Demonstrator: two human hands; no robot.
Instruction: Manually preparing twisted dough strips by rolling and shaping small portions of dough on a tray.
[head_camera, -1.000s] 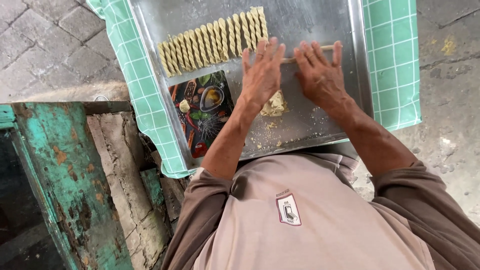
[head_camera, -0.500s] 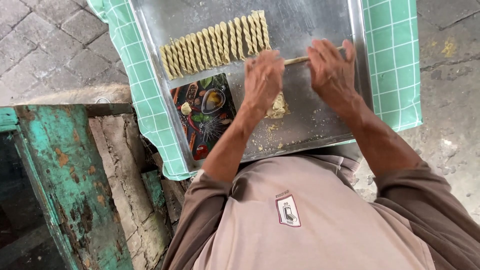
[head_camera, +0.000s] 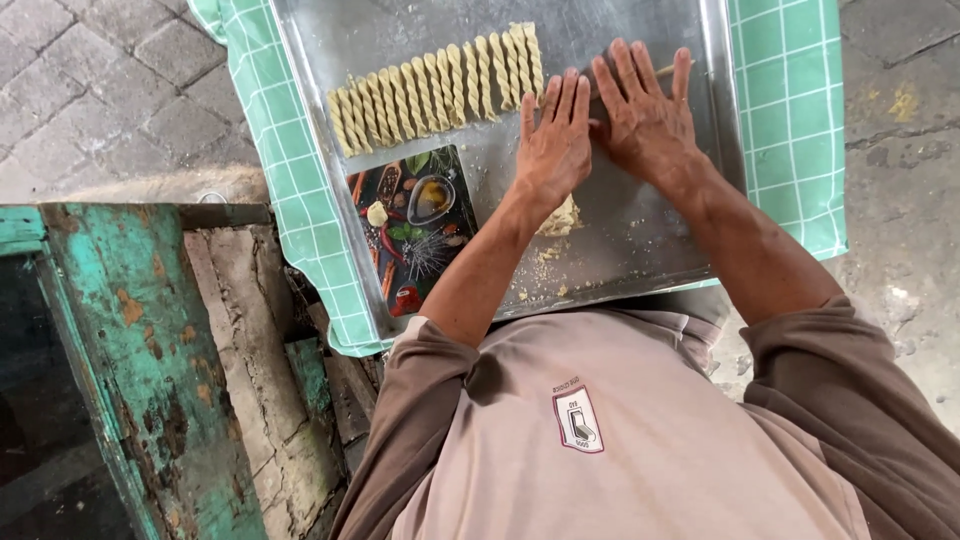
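While working flat-handed on the wide metal tray (head_camera: 640, 250), spread over a green checked cloth (head_camera: 790, 120) that shows past both wrists, best to treat the bare steel under the palms as the only rolling ground. Off to the left hand's outer side, toward the wrist, a dark printed mat with pictures of spices (head_camera: 415, 225); beyond that hand's fingertips and to its outer side, a neat row of twisted dough sticks (head_camera: 435, 85), close by but not touching. Left hand (head_camera: 555, 150) and right hand (head_camera: 645, 120) side by side, thumbs nearly meeting, fingers straight and spread, gripping nothing, only pressing down. Just behind the heel of the left palm, a small pale lump of dough (head_camera: 560, 215) with crumbs around it. Under the right fingers, a thin dough strand (head_camera: 665, 70), one end peeking out between the last two fingertips; how far it runs beneath the left hand cannot be told. Likely best done with light, even pressure, palms level, rolling and drifting outward from the middle for an even thickness, stopping short of the twisted row, lifting rather than dragging so as not to tear the strand
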